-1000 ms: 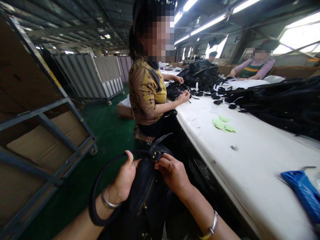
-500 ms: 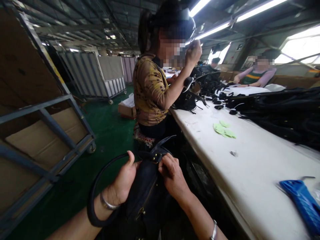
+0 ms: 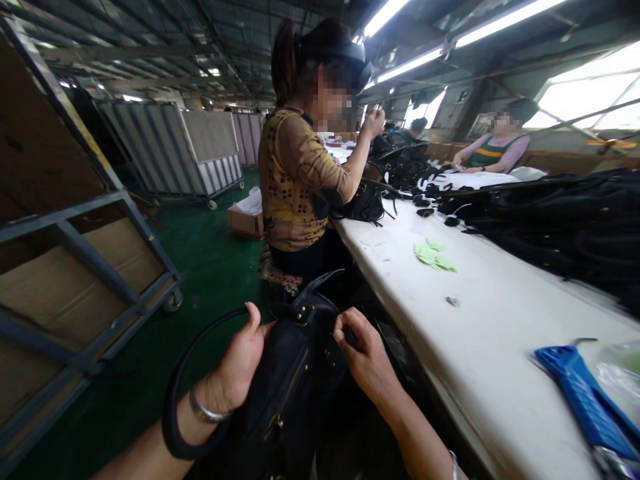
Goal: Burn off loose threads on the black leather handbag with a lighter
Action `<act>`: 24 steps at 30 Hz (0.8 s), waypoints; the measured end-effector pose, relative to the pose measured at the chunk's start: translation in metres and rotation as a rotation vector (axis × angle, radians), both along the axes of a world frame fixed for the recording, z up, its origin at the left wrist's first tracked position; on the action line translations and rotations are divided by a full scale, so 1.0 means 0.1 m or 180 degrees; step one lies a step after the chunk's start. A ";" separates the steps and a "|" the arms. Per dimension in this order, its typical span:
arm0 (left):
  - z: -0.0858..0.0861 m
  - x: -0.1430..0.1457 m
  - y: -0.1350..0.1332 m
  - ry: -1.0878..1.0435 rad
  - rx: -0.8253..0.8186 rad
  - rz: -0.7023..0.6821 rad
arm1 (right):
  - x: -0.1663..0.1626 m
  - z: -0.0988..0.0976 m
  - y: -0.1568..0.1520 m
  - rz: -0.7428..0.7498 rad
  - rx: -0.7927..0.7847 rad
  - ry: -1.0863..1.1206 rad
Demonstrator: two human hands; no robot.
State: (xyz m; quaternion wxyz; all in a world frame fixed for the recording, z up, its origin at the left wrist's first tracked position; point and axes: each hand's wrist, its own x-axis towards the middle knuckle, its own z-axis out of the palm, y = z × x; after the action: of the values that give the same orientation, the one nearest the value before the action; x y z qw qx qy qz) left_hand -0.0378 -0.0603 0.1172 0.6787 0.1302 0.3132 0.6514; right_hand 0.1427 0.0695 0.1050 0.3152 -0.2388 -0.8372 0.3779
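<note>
A black handbag (image 3: 281, 383) with a brass zip and gold-coloured studs rests in front of me at the bottom middle. My left hand (image 3: 240, 360) holds its left side, thumb raised and the other fingers hidden behind the bag. The bag's round handle (image 3: 173, 407) loops over my left wrist. Just right of the bag's upper part is my right hand (image 3: 361, 343), thumb and fingertips pinched together. Whatever lies in that pinch, if anything, is too small to make out.
A white table (image 3: 480, 353) runs along my right, bearing green scraps (image 3: 435, 255), a blue-handled tool (image 3: 585, 393) and a heap of black bags (image 3: 565, 220). A co-worker (image 3: 300, 173) sits ahead; another person (image 3: 495, 143) is across the table. A wheeled cart (image 3: 113, 267) stands left.
My right hand has moved off the strap fitting, out to the right of the bag. My left hand keeps its hold. The seated co-worker's raised hand has come down somewhat.
</note>
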 end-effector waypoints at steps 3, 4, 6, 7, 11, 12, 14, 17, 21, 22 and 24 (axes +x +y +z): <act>0.01 0.00 0.00 -0.0009 -0.0078 0.0005 | 0.09 -0.07 0.10 -0.0600 0.0976 -0.1084; 0.01 0.01 -0.01 -0.0019 -0.0083 0.0006 | 0.12 -0.09 0.13 -0.0762 0.1265 -0.1399; 0.01 0.00 -0.02 -0.0047 -0.0037 0.0004 | 0.15 -0.14 0.16 -0.0916 0.1556 -0.1661; 0.01 0.00 -0.03 -0.0067 -0.0016 0.0003 | 0.15 -0.15 0.16 -0.0899 0.1565 -0.1598; 0.00 -0.02 -0.05 -0.0094 0.0012 0.0032 | 0.07 -0.05 0.01 -0.0370 0.1160 -0.0629; -0.01 -0.02 -0.05 -0.0051 0.0043 0.0031 | 0.03 0.00 -0.05 -0.0201 0.1009 -0.0393; -0.04 -0.01 -0.05 0.0138 0.0167 0.0118 | -0.07 0.08 -0.17 0.0086 0.0762 -0.0078; -0.18 -0.04 -0.04 0.0522 0.0484 0.0385 | -0.22 0.04 -0.27 0.0258 0.0730 0.0078; -0.42 -0.20 0.02 0.0701 0.0927 0.0611 | -0.45 -0.32 -0.06 0.0305 0.1439 0.0185; -0.43 -0.23 0.03 0.0690 0.0935 0.0589 | -0.50 -0.43 0.03 0.0296 0.1664 0.0262; -0.39 -0.23 0.03 0.0657 0.0794 0.0446 | -0.59 -0.62 0.17 0.0295 0.2015 0.0370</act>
State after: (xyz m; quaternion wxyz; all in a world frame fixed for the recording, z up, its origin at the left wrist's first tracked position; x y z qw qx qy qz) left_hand -0.0613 -0.0575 0.0785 0.5745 0.2574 0.3064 0.7140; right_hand 0.0841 0.0862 0.0431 0.4035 -0.0685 -0.9037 0.1258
